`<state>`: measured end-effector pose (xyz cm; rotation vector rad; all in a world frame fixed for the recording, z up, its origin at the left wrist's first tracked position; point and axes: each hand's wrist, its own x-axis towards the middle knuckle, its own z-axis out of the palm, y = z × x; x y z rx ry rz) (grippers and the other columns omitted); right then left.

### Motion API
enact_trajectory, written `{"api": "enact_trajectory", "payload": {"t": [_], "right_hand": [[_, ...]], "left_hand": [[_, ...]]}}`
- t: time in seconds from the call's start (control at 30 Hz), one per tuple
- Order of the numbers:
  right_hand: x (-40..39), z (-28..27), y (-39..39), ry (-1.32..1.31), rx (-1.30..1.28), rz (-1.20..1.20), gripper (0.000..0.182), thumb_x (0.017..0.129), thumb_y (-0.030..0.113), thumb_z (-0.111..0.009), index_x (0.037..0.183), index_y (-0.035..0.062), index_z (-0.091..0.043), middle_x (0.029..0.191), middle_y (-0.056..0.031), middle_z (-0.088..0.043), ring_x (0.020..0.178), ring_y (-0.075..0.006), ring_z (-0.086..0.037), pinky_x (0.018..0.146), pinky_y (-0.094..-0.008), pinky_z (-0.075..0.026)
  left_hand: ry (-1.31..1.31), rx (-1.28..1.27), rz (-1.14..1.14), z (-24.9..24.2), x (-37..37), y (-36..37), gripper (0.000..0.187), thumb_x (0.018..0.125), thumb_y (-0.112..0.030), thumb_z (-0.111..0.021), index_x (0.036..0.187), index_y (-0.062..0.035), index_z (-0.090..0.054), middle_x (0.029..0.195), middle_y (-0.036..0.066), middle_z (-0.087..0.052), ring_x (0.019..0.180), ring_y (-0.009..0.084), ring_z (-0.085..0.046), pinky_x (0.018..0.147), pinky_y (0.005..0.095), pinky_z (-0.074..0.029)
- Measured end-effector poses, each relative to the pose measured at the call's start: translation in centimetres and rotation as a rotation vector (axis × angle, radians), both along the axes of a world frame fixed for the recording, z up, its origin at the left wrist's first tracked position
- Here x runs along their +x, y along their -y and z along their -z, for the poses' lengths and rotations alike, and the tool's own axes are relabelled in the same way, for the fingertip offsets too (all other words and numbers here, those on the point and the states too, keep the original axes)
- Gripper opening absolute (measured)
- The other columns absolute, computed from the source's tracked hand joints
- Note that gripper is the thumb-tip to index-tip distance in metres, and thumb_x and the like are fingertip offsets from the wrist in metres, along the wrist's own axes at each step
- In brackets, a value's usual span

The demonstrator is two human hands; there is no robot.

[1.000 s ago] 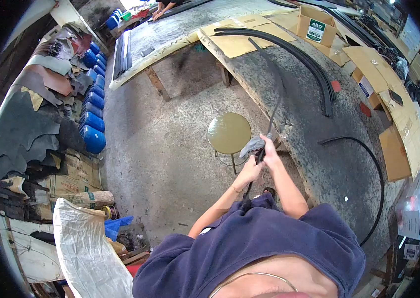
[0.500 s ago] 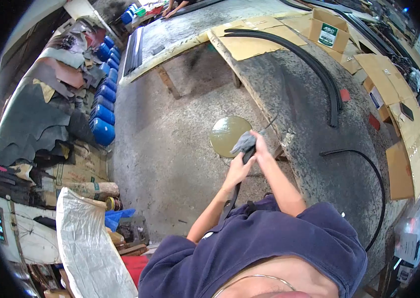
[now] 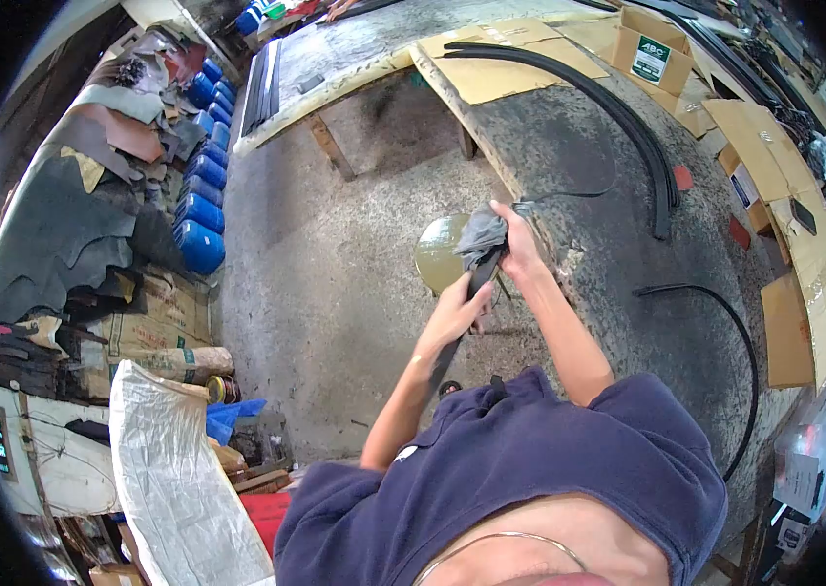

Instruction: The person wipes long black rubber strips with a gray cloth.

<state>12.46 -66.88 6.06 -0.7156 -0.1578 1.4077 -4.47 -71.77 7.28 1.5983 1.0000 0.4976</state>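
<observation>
In the head view, the person is standing at the edge of a long, speckled workbench [image 3: 618, 283] and working a black strap [image 3: 476, 283] with both hands. The right hand [image 3: 515, 244] is closing around a grey rag [image 3: 481, 234], which is bunching around the strap just off the bench edge, above a round stool [image 3: 437, 256]. The left hand [image 3: 454, 317] is gripping the strap lower down, fingers wrapping it, while the strap's lower part is hanging toward the person's body. Beyond the rag, a thin black length is running onto the bench and curling there. Judging by this, the wiping is partway along: the rag is sitting between the held part and the stretch lying on the bench. Further straps [image 3: 628, 107] are lying in curved bundles across the bench, and another single strap [image 3: 725, 332] is arcing nearer the person, so more appear left to handle. Blue drums [image 3: 200, 210] are lining the floor to the left.
</observation>
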Motion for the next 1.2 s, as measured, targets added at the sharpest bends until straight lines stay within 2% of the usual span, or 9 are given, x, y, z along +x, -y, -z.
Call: {"api": "enact_trajectory", "payload": {"t": [0.3, 0.37, 0.47, 0.67, 0.73, 0.83, 0.9, 1.03, 1.2], "right_hand": [[15.9, -0.5, 1.1, 0.031, -0.001, 0.426, 0.021, 0.08, 0.025, -0.058, 0.087, 0.006, -0.061, 0.086, -0.0068, -0.064, 0.077, -0.0218, -0.062, 0.073, -0.0382, -0.051], [11.0, -2.9, 2.2, -0.024, -0.089, 0.407, 0.018, 0.079, 0.022, -0.06, 0.087, 0.0059, -0.061, 0.085, -0.0066, -0.064, 0.076, -0.0205, -0.062, 0.07, -0.0378, -0.051], [3.2, -3.5, 2.4, 0.065, -0.056, 0.248, 0.015, 0.079, 0.021, -0.062, 0.084, 0.0068, -0.061, 0.08, -0.0054, -0.064, 0.073, -0.0186, -0.062, 0.069, -0.0335, -0.05], [10.7, -6.5, 2.8, 0.231, -0.035, 0.36, 0.031, 0.076, 0.031, -0.063, 0.095, 0.0065, -0.058, 0.089, -0.0098, -0.062, 0.079, -0.0241, -0.061, 0.077, -0.0384, -0.049], [14.6, -9.0, 4.7, 0.15, 0.191, 0.312, 0.03, 0.08, 0.029, -0.057, 0.096, 0.0035, -0.057, 0.086, -0.0116, -0.062, 0.084, -0.0299, -0.063, 0.076, -0.042, -0.052], [12.1, -7.9, 3.9, 0.273, 0.019, 0.449, 0.023, 0.08, 0.022, -0.06, 0.093, 0.0035, -0.058, 0.084, -0.0098, -0.062, 0.074, -0.0218, -0.062, 0.066, -0.0352, -0.052], [7.5, -7.5, 3.3, 0.338, 0.015, 0.416, 0.022, 0.076, 0.018, -0.067, 0.091, 0.0049, -0.058, 0.081, -0.0056, -0.062, 0.072, -0.0181, -0.061, 0.067, -0.0312, -0.05], [5.9, -9.3, 2.9, 0.362, 0.036, 0.207, 0.024, 0.078, 0.022, -0.066, 0.092, 0.0042, -0.06, 0.086, -0.0053, -0.064, 0.073, -0.0168, -0.06, 0.072, -0.0309, -0.047], [16.5, -14.3, 3.0, 0.244, 0.178, 0.687, 0.03, 0.087, 0.031, -0.053, 0.097, 0.0025, -0.058, 0.092, -0.0112, -0.062, 0.083, -0.0235, -0.059, 0.074, -0.034, -0.047]], "left_hand": [[-0.289, 0.24, 0.274, -1.0, -7.1, 3.0, 0.041, 0.089, -0.036, -0.052, 0.082, 0.0044, -0.053, 0.062, 0.021, -0.053, 0.061, 0.0299, -0.057, 0.06, 0.0418, -0.042], [-0.304, 0.09, 0.455, 0.1, -6.4, 2.0, 0.03, 0.088, -0.028, -0.053, 0.081, 0.0012, -0.054, 0.061, 0.009, -0.054, 0.056, 0.0143, -0.05, 0.054, 0.0316, -0.042], [0.509, -0.48, 0.24, -0.1, -0.2, 0.3, 0.035, 0.092, -0.036, -0.047, 0.082, -0.0025, -0.05, 0.061, 0.005, -0.053, 0.053, 0.0147, -0.054, 0.043, 0.0277, -0.042], [0.211, -0.367, 0.335, -4.3, 0.1, 1.6, 0.029, 0.095, -0.028, -0.044, 0.074, -0.0082, -0.047, 0.052, -0.005, -0.039, 0.039, 0.0046, -0.032, 0.036, 0.0221, -0.025], [0.17, -0.548, 0.332, -1.1, -3.4, 2.0, 0.029, 0.094, -0.026, -0.045, 0.073, -0.0074, -0.047, 0.053, -0.002, -0.045, 0.042, 0.0066, -0.04, 0.038, 0.0226, -0.031], [0.123, -0.361, 0.657, -0.1, -2.7, 2.4, 0.029, 0.094, -0.026, -0.046, 0.073, -0.006, -0.047, 0.058, 0.001, -0.053, 0.049, 0.0097, -0.049, 0.044, 0.0225, -0.037], [0.381, -0.43, 0.49, -1.3, 1.0, 2.4, 0.028, 0.094, -0.03, -0.046, 0.093, -0.0018, -0.047, 0.071, 0.008, -0.059, 0.06, 0.017, -0.06, 0.052, 0.0277, -0.048], [0.482, -0.479, 0.312, -4.3, 4.8, 0.9, 0.022, 0.096, -0.027, -0.042, 0.09, -0.006, -0.043, 0.058, 0.0, -0.042, 0.039, 0.0071, -0.037, 0.034, 0.0213, -0.028], [0.411, -0.411, 0.383, -5.6, 2.3, 3.4, 0.022, 0.096, -0.028, -0.042, 0.087, -0.0077, -0.041, 0.056, -0.003, -0.035, 0.041, 0.0044, -0.032, 0.036, 0.021, -0.023]]}}
